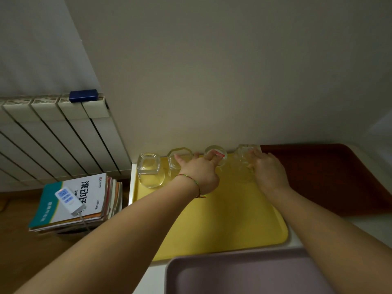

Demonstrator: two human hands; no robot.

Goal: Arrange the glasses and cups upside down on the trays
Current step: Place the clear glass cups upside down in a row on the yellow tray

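Glasses (151,169) line yellow tray (222,219) (books (74,204) stacked leftward).

White worktop (293,238) against the wall, carrying three trays.

A yellow tray (222,219) fills the worktop's left side up to the far edge. A dark red tray (331,177) lies just beside it toward the far right corner. A mauve tray (244,276) sits at the near edge, overlapping the yellow tray's near rim.
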